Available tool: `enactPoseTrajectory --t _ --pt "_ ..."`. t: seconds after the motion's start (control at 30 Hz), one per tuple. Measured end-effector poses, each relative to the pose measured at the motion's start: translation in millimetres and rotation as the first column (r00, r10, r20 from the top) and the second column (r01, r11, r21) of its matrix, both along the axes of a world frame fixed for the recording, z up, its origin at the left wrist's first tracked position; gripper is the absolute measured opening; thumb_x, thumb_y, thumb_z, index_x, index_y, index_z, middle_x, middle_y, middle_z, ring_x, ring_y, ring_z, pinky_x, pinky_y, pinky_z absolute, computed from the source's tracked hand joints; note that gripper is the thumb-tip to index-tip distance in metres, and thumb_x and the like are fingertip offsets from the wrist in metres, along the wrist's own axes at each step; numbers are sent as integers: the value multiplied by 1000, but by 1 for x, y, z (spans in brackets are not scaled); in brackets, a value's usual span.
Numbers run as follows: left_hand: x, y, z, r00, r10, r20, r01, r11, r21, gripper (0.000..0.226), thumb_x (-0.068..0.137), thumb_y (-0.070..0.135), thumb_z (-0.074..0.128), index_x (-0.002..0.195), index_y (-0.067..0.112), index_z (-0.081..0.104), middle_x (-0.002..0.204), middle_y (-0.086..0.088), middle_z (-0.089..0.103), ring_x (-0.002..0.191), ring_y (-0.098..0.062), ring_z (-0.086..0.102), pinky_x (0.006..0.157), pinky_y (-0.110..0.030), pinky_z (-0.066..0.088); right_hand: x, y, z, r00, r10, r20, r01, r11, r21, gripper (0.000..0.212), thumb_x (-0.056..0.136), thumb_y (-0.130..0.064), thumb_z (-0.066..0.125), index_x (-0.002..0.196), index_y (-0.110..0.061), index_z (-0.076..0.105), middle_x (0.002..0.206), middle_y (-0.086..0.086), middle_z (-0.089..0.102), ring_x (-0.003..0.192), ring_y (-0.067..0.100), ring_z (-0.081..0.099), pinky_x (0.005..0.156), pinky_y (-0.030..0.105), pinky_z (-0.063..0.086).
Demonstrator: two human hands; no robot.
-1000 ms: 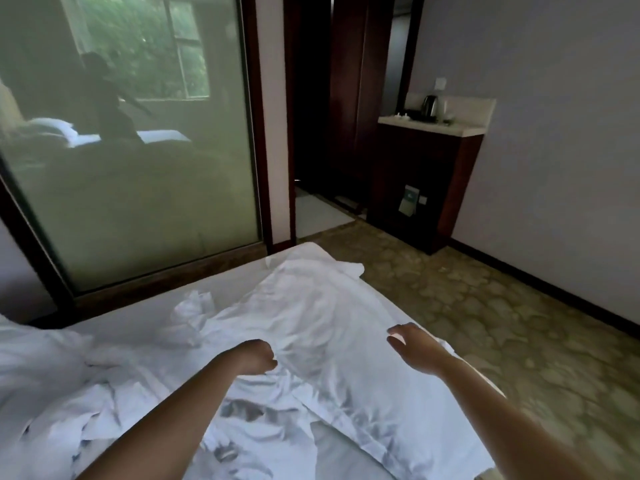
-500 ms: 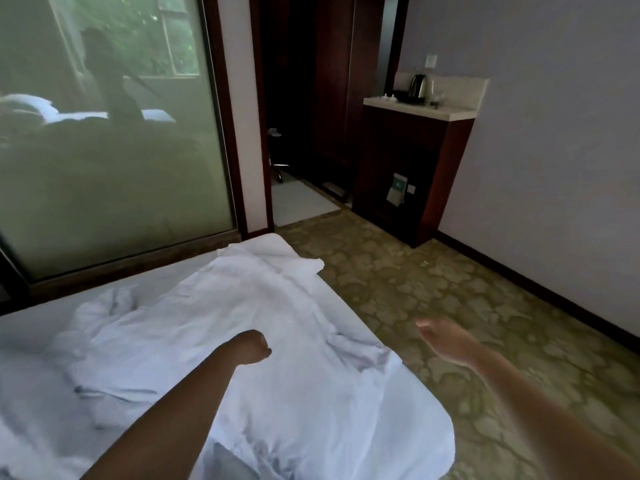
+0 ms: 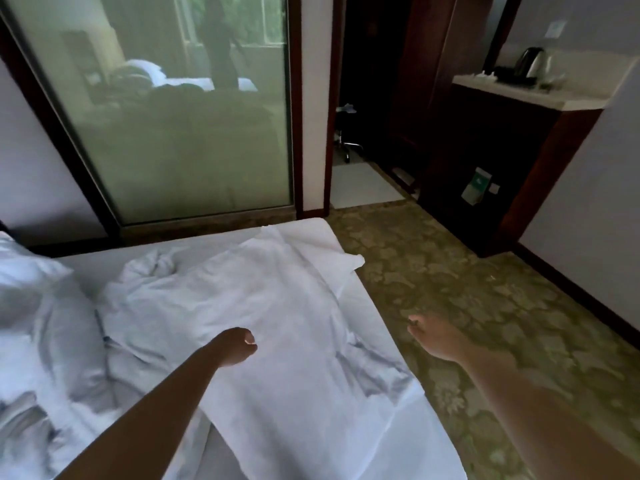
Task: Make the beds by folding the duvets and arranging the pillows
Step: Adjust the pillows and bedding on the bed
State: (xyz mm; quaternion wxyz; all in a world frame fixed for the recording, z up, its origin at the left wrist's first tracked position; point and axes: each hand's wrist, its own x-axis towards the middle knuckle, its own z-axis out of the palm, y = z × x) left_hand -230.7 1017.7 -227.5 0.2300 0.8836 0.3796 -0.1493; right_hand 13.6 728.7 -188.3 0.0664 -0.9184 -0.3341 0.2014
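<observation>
The duvet (image 3: 277, 306) across the centre is white cloth, matt and heavily creased. The bed sheet (image 3: 214, 244) beyond it is smoother white cloth. At the right, the floor (image 3: 485, 306) is matt, patterned carpet. The panel (image 3: 194, 150) at upper left is glossy glass with reflections in it, edged by a dark wood frame (image 3: 296, 98). The cabinet (image 3: 502, 161) at upper right is dark wood under a smooth pale top, which carries a shiny metal kettle (image 3: 531, 60).

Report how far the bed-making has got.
Done: little; one white duvet lies spread roughly flat at the right edge of the bed, not folded. In hand: nothing clearly; the left hand is fisted over it, the right hand hangs loose over the carpet. Left: folding it, sorting the crumpled bedding at left, arranging pillows.
</observation>
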Motion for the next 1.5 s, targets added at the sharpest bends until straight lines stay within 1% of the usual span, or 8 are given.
enactPoseTrajectory --t 0.33,0.57,0.73,0.93,1.03,1.13,1.33,1.5 --pt "-20 72 -71 968 225 -113 -226 974 0 45 91 44 46 134 31 45 138 -7 46 134 -25 34 109 -34 31 18 125 -27 966 257 -18 -257 955 -149 61 97 -38 44 150 -28 13 153 8 28 139 26 31 110 38 33" --pt "2 82 -91 838 531 127 -530 847 -41 80 92 34 55 151 20 2 151 -15 18 136 -34 27 106 -43 33 13 227 -47 906 417 76 -403 902 -154 69 98 -32 44 150 -36 -1 158 9 6 139 33 26 109 41 31" --pt "4 82 -128 810 562 170 -580 810 87 83 89 37 59 151 16 9 153 -21 20 135 -38 30 104 -50 34 16 269 -99 820 548 168 -532 836 -131 69 99 -29 43 151 -30 -2 158 13 6 142 31 22 112 40 26" --pt "25 75 -176 785 596 168 -603 797 -12 99 65 89 0 149 37 5 158 -7 5 143 -28 14 99 -60 37 39 312 -172 749 660 58 -655 751 -82 65 88 -57 27 145 -25 29 147 12 41 128 33 48 96 51 44" --pt "24 73 -193 626 759 177 -756 647 -103 84 78 73 46 145 50 0 158 -5 -4 145 -27 2 105 -64 25 60 322 -208 816 572 82 -565 819 -99 94 70 -81 27 150 -35 7 159 10 -1 147 29 6 114 51 13" --pt "24 66 -204 422 896 142 -876 443 -192 88 75 68 56 141 58 -1 157 -8 -12 145 -27 -8 106 -69 12 73 323 -221 932 336 136 -336 941 -22 100 68 -77 54 145 -48 -3 155 16 -19 143 41 -9 113 59 2" --pt "44 52 -212 228 966 122 -897 257 -359 93 69 76 56 139 60 -3 154 -14 19 138 -36 27 104 -54 34 85 326 -237 970 135 -201 -116 988 102 115 65 -66 69 140 -54 -17 133 27 35 123 43 40 104 51 31" --pt "59 34 -191 210 962 172 -906 258 -335 96 77 60 63 147 44 -1 144 -10 42 131 -32 40 102 -44 37 93 327 -230 958 131 -254 -104 988 116 107 72 -54 72 147 -45 -3 125 25 47 113 40 52 92 42 42"
